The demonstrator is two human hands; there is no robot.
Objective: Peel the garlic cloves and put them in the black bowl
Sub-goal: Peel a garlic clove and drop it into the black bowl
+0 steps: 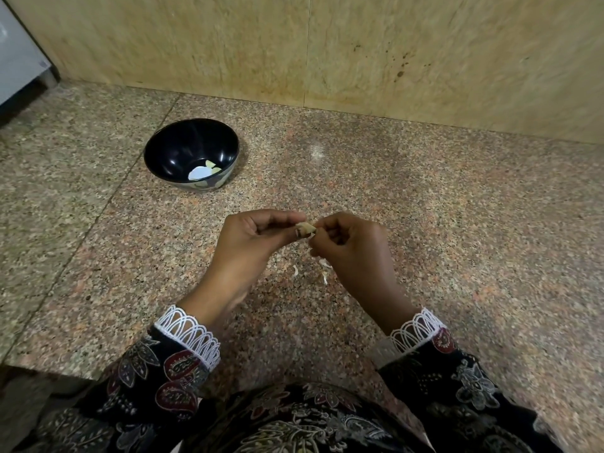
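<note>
Both hands were held together above the table [457, 223], fingers curled. The left hand [255, 243] pinched a garlic clove [305, 229] between thumb and forefinger. The right hand [353, 246] met it at the clove's right end, fingertips closed on what looked like loose skin; the exact pinch point could not be made out. The clove still showed brownish skin, so peeling was judged part done. Best practice here: hold the clove firm at its root end, pull the skin off in strips toward the tip, and turn the clove between pulls. Skin scraps [325, 273] lay on the table just under the hands. The black bowl [170, 152] stood well apart, up-left, with a few peeled cloves [210, 165] inside.
</note>
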